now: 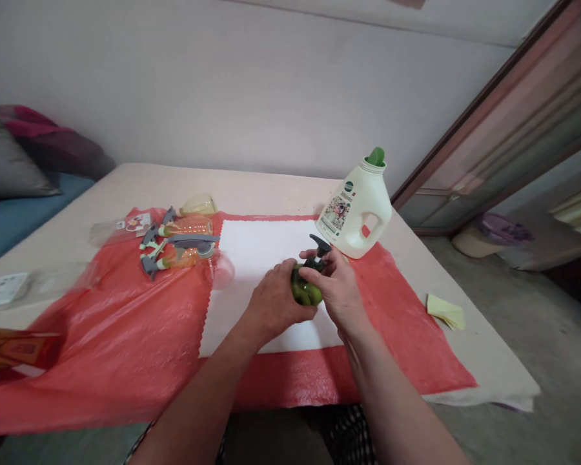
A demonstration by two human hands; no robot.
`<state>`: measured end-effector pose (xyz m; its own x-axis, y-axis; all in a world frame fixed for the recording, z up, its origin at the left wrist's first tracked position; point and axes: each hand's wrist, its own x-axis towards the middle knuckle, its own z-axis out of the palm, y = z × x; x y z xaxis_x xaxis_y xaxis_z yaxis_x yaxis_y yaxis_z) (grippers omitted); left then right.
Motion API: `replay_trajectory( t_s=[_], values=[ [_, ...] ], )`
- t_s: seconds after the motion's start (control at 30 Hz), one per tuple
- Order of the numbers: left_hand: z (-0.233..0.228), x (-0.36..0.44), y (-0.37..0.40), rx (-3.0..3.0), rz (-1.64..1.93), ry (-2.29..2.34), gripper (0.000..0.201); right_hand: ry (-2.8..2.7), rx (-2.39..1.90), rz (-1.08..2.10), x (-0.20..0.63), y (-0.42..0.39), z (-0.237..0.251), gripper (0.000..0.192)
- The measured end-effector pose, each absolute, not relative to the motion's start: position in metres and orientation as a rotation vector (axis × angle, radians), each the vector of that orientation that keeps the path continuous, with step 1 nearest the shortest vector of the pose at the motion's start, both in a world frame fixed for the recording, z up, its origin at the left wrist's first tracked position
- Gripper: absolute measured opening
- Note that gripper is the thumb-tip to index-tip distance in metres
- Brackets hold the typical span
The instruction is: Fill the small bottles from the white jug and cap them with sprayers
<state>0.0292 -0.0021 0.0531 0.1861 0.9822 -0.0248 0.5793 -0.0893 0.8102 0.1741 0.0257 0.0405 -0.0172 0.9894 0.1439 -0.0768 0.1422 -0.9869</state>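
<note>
A small green pump bottle (308, 294) with a black pump head (321, 245) is held above a white sheet (242, 258). My left hand (277, 294) wraps round the bottle's body from the left. My right hand (336, 284) grips its neck and pump collar from the right, the thumb lying across the front. Just behind my right hand stands a large cream detergent jug (361, 203). A green cap or spout (376, 156) shows at its mouth.
Left of the sheet lie spray bottles (188, 226) with grey trigger heads on a red plastic cover (140, 336). Clear packaging (53, 281) and an orange pouch (14, 352) are further left. A folded yellow cloth (446, 311) lies near the table's right edge.
</note>
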Motion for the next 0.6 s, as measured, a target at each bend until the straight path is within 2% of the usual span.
replay_trajectory(
  t_s=[0.07,0.23,0.33,0.43,0.6],
  values=[
    [0.056,0.029,-0.003,1.728,0.715,1.445,0.053,-1.251,-1.073,1.148,0.175,0.025,0.042,0.037],
    [0.055,0.028,-0.002,1.705,0.700,1.412,0.063,-1.340,-0.884,1.533,0.189,0.027,0.042,0.036],
    [0.051,0.028,-0.002,1.654,0.716,1.383,0.072,-1.284,-0.938,1.430,0.184,0.027,0.042,0.034],
    [0.050,0.029,-0.002,1.621,0.744,1.348,0.072,-1.203,-1.065,1.294,0.177,0.025,0.042,0.036],
    [0.052,0.028,-0.003,1.663,0.696,1.394,0.069,-1.370,-0.913,1.496,0.190,0.025,0.042,0.038]
  ],
)
